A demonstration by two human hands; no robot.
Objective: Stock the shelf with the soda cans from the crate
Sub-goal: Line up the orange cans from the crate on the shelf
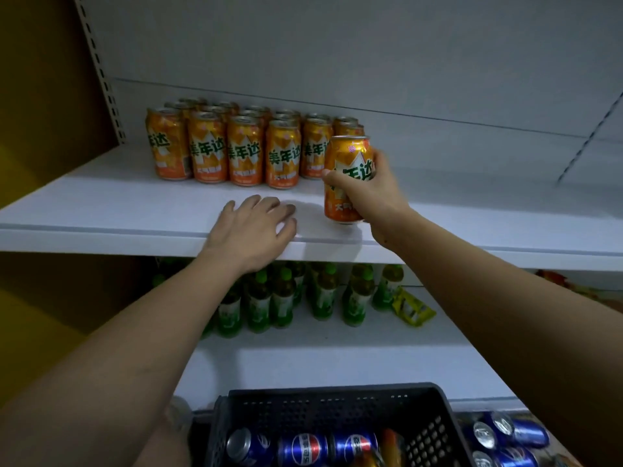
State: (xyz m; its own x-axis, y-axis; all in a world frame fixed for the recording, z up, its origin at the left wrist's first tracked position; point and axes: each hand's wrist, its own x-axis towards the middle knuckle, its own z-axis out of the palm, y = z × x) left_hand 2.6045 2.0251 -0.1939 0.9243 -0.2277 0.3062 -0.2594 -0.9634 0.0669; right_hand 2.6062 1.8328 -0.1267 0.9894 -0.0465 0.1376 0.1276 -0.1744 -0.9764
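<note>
Head view: the right hand (365,192) wraps an upright orange can (347,180) around its mid-body, thumb on the near face, fingers curled behind; the can's base sits at or just above the white shelf (101,210), and contact cannot be told. Just beyond and left of that hand stands the block of shelved orange cans (236,146). The left hand (253,227) lies flat on the shelf edge, fingers spread, holding nothing. Judgement: a full can is probably moderately heavy, with rigid but dentable walls and a smooth skin, so a mid-body wrap suits it. Below both forearms, the dark crate (337,409) holds blue cans (303,448); it is cut off by the frame, count unknown. The block's rear rows are hidden.
</note>
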